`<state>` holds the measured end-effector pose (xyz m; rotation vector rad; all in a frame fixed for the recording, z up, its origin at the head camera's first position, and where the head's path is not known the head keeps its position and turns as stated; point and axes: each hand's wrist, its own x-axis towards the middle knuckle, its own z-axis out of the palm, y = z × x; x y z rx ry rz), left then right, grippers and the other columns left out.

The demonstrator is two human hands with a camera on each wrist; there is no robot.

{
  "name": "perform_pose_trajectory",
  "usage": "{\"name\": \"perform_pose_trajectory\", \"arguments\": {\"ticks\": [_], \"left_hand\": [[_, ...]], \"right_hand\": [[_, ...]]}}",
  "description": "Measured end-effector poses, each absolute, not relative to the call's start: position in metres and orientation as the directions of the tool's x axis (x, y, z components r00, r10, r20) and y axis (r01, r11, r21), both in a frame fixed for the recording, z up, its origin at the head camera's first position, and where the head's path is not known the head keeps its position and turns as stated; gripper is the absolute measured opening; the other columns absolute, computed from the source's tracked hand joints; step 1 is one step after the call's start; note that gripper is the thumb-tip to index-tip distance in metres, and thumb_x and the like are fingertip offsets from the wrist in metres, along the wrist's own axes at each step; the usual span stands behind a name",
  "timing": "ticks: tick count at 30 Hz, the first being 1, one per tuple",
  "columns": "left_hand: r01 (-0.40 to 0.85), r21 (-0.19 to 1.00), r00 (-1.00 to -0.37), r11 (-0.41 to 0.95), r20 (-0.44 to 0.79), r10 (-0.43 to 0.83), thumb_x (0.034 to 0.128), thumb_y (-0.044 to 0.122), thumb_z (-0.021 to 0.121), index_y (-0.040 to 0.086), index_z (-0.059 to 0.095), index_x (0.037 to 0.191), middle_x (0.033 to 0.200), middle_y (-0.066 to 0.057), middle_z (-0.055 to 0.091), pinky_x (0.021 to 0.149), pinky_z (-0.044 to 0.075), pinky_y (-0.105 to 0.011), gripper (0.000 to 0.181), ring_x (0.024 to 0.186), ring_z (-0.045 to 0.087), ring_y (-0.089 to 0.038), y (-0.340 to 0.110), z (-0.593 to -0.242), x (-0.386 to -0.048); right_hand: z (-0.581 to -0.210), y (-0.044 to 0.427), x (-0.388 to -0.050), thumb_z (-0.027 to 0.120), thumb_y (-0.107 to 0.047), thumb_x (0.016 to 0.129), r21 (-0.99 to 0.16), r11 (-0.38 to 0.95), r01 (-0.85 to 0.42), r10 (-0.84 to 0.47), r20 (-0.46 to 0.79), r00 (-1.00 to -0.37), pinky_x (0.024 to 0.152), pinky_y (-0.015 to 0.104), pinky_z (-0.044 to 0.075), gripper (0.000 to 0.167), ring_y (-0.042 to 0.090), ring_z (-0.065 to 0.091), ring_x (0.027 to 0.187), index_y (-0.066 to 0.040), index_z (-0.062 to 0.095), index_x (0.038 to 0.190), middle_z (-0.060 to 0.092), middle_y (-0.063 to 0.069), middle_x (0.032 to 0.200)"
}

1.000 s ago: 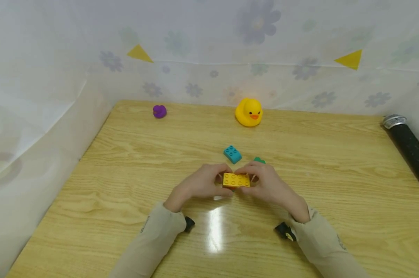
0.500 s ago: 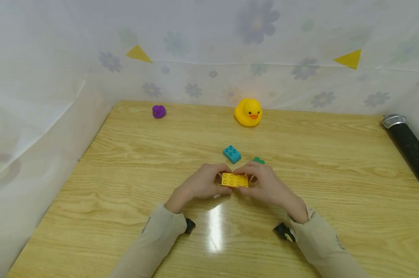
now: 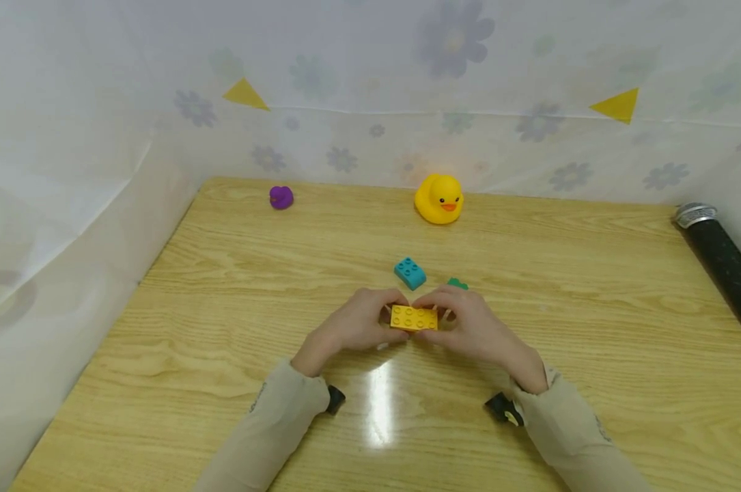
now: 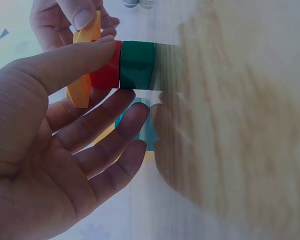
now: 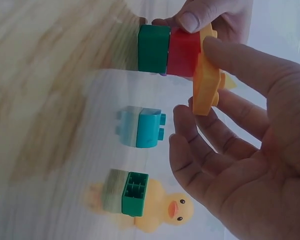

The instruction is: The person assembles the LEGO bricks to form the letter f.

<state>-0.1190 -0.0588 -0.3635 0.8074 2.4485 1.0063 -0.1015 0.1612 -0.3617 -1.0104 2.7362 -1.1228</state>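
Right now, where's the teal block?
In the head view, the teal block lies between the held yellow brick and yellow duck, left of the loose green block.

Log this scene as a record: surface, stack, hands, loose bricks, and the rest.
Surface: wood-grain table
Stack, top to bottom: yellow rectangular plastic brick, red plastic brick, green plastic brick
Left hand: grips the stack, thumb across yellow and red
Right hand: pinches the yellow brick
Loose bricks: turquoise studded plastic brick, separate green plastic brick
Ducks: small purple toy duck, larger yellow toy duck
Far right: black microphone with silver head
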Motion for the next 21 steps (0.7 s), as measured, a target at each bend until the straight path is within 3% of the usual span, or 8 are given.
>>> {"name": "perform_pose_trajectory", "arguments": {"ticks": [8,21], "left_hand": [[0.352,0.733,-0.768,0.582,-0.129,0.627,0.0851,0.02,0.075,0.013,0.063,0.109,0.1,0.003,0.064,0.073,0.048,-0.024,0.028,0.084,0.058,-0.011,-0.059,-0.364,-0.12],[0.331,0.724,-0.774,0.605,-0.159,0.613,0.085,0.022,0.075,0.014,0.062,0.112,0.098,0.005,0.062,0.073,0.047,-0.026,0.031,0.084,0.056,-0.013,-0.059,-0.363,-0.119]], "right_hand": [[-0.357,0.174,-0.105,0.074,-0.005,0.082,-0.713,0.498,-0.494,-0.533,0.197,-0.823,0.067,0.032,0.053,0.024,0.017,0.062,0.077,-0.002,0.069,0.106,0.069,0.008,0.098],[-0.352,0.193,-0.111,0.067,-0.013,0.091,-0.728,0.637,-0.253,-0.237,0.128,-0.963,0.066,0.032,0.051,0.022,0.026,0.064,0.082,-0.002,0.068,0.11,0.067,0.015,0.102]]}}
